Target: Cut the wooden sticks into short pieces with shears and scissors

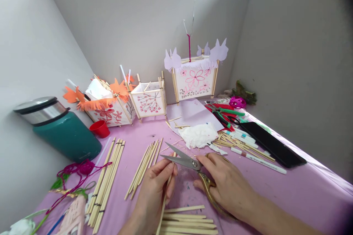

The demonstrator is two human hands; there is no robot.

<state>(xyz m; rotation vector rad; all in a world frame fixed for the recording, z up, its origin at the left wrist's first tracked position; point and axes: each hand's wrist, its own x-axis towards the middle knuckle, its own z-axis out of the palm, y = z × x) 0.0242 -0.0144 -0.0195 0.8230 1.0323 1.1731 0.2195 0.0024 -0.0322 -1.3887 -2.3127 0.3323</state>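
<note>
My left hand is closed around a thin wooden stick, held upright with its tip at the scissors. My right hand grips a pair of scissors with grey blades and worn gold-coloured handles. The blades are parted, and the top of the stick lies between or against them; exactly which I cannot tell. Below my hands lies a row of loose sticks. Left of my left hand is another group of sticks. Farther left rest longer sticks with dark marks.
Decorated paper lanterns, one orange-trimmed, one plain white and one purple-trimmed, stand at the back. A teal bottle and red cup are left. Crumpled tissue, pliers, markers and a black phone lie right.
</note>
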